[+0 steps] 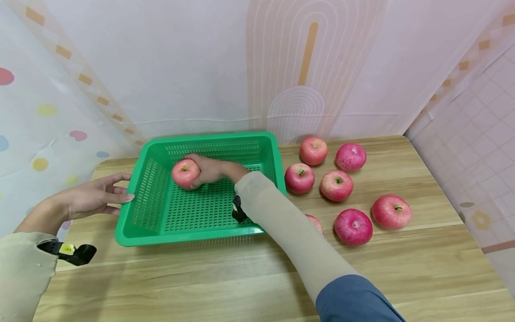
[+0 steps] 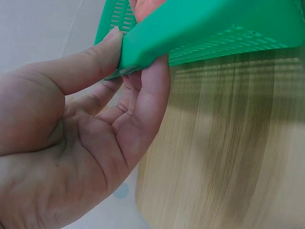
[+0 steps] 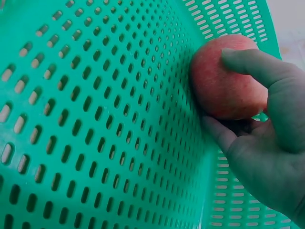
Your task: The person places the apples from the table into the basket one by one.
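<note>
A green plastic basket [image 1: 201, 239] with slotted walls and floor sits on the wooden table. Inside it, toward the left end, my right hand [image 1: 209, 170] grips a red apple [image 1: 186, 174]. In the right wrist view, the thumb and fingers curl round that apple [image 3: 224, 78], close to the slotted floor. My left hand [image 1: 94, 196] pinches the basket's left rim. Seen from the left wrist, the thumb lies on top of the rim [image 2: 143, 47] and the fingers curl under it.
To the right of the basket, several apples [image 1: 336, 185] lie loose on the wooden tabletop [image 1: 422, 268]. One apple [image 1: 315, 222] is partly hidden behind my right forearm. A patterned cloth wall [image 1: 193, 67] rises behind the table, and another stands at each side.
</note>
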The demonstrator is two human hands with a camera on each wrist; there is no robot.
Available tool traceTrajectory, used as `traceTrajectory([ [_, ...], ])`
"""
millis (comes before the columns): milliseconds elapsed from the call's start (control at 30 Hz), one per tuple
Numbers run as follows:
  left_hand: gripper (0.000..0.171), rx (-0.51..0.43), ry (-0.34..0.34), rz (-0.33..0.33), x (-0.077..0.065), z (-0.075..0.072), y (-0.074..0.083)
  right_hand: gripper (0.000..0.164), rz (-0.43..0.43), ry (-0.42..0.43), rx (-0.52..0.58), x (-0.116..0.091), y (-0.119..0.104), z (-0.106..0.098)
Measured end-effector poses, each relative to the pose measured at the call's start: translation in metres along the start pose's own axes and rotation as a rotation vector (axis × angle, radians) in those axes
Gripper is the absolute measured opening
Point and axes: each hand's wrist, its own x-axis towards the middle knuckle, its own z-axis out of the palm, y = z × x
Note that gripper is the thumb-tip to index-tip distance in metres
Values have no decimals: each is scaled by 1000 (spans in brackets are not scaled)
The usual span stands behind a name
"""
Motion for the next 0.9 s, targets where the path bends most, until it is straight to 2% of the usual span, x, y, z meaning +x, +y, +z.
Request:
traceTrajectory([
  [500,38,1,1,2,-2,2,0,90,29,15,-36,2,-3,2],
  [733,38,25,27,-9,-1,2,1,94,47,12,-27,-1,-10,-1],
  [900,40,53,42,-26,0,2,1,91,69,11,-83,-3,-15,-6],
])
